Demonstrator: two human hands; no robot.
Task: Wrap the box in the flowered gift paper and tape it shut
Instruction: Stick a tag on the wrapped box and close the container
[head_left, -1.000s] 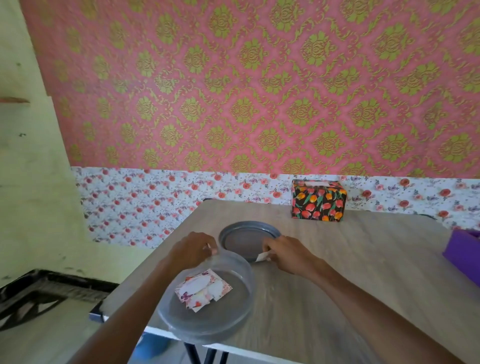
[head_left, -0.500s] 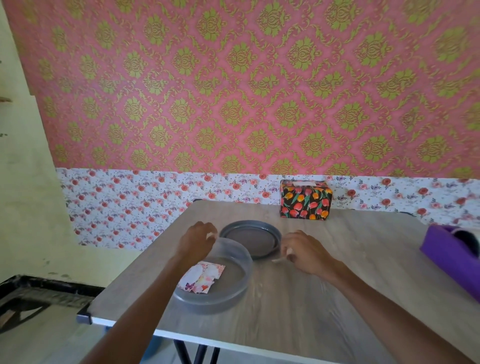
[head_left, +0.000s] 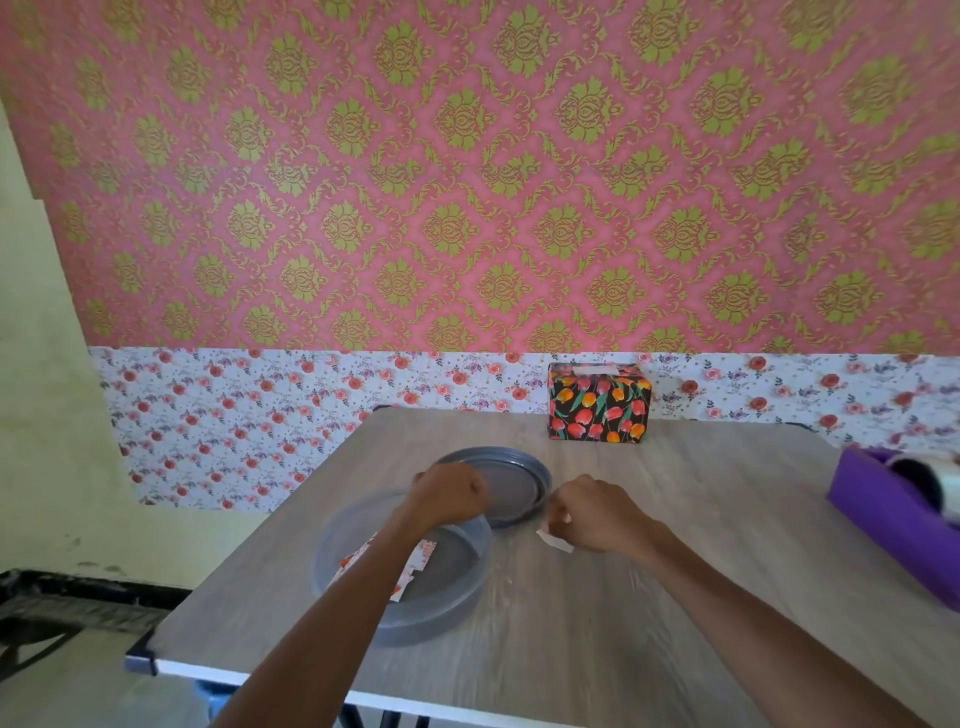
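A box (head_left: 597, 402) wrapped in black paper with red and orange tulips stands at the table's far edge against the wall. Nearer to me sits a clear round container (head_left: 462, 597) holding flowered paper scraps (head_left: 423, 555), partly hidden by my left forearm. My left hand (head_left: 449, 493) is curled at the container's far rim and seems to grip it. My right hand (head_left: 592, 514), just right of the container, pinches a small white paper scrap (head_left: 555, 540) above the tabletop.
A grey round lid (head_left: 519, 483) lies flat behind the container, between my hands. A purple tape dispenser (head_left: 893, 514) with its roll stands at the right edge. The wooden table (head_left: 675, 519) ends just below my forearms, with floor to the left.
The container, which hung over the table's near edge, now lies fully on the table with my left hand at its rim. My right hand still pinches the scrap. The view shifted right.
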